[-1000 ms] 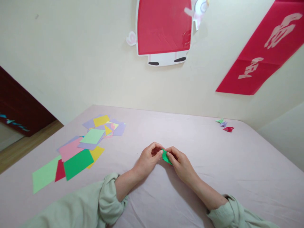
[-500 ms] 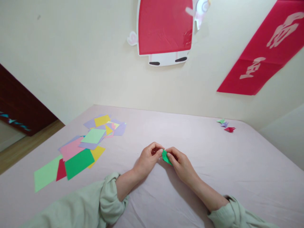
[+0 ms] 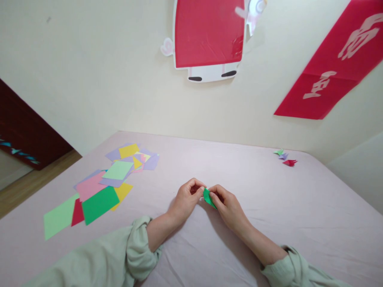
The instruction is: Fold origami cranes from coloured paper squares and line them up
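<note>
A small folded piece of green paper (image 3: pixel 210 199) is held between my two hands, just above the cloth-covered surface (image 3: pixel 191 255). My left hand (image 3: pixel 188 200) pinches its upper left end between thumb and fingers. On the other side, my right hand (image 3: pixel 226 203) grips it with the thumb laid over its near face. Both hands are closed, with the fingertips almost meeting. The paper's far side and part of its edge are hidden behind my fingers.
Loose paper sheets in several colours lie to the left, among them a dark green sheet (image 3: pixel 100 205) and a pink sheet (image 3: pixel 92 185). At the far right sit three small folded paper figures, one a red figure (image 3: pixel 289 163). A wall (image 3: pixel 143 95) rises behind.
Both hands keep their pinch on the green paper and have hardly moved. The whole view has shifted very slightly.
</note>
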A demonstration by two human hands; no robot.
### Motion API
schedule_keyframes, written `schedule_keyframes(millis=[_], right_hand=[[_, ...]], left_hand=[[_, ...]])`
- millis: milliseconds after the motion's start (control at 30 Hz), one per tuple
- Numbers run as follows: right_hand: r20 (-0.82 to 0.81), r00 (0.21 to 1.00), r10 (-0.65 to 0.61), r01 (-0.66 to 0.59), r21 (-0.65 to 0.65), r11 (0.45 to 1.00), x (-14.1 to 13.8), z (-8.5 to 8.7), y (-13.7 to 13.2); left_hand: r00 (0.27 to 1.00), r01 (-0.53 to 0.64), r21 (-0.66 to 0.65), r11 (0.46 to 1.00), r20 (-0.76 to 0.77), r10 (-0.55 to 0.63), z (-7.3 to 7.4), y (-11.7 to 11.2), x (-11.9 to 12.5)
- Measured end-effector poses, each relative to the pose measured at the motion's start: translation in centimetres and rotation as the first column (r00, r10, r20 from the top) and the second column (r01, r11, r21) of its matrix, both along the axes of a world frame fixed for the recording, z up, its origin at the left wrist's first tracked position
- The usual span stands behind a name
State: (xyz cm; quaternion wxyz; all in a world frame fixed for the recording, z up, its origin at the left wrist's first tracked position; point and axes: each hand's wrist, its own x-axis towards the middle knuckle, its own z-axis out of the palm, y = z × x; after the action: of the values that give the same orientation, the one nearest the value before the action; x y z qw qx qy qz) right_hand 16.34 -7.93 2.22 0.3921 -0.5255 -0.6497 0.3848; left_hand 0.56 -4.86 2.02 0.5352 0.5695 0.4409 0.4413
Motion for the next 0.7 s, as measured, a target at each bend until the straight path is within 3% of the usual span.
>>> schedule_keyframes(millis=[200, 700], right_hand=[[0.011, 1.0, -0.024, 0.024, -0.014, 1.0, -0.05, 0.0, 0.11], [0.001, 1.0, -0.004, 0.004, -0.021, 1.0, -0.16, 0.38, 0.08]], left_hand=[[0.998, 0.036, 0.044, 0.998, -0.061, -0.033, -0.01, -0.09, -0.05], [0.999, 0.019, 0.017, 1.0, -0.05, -0.018, 0.09, -0.11, -0.05]])
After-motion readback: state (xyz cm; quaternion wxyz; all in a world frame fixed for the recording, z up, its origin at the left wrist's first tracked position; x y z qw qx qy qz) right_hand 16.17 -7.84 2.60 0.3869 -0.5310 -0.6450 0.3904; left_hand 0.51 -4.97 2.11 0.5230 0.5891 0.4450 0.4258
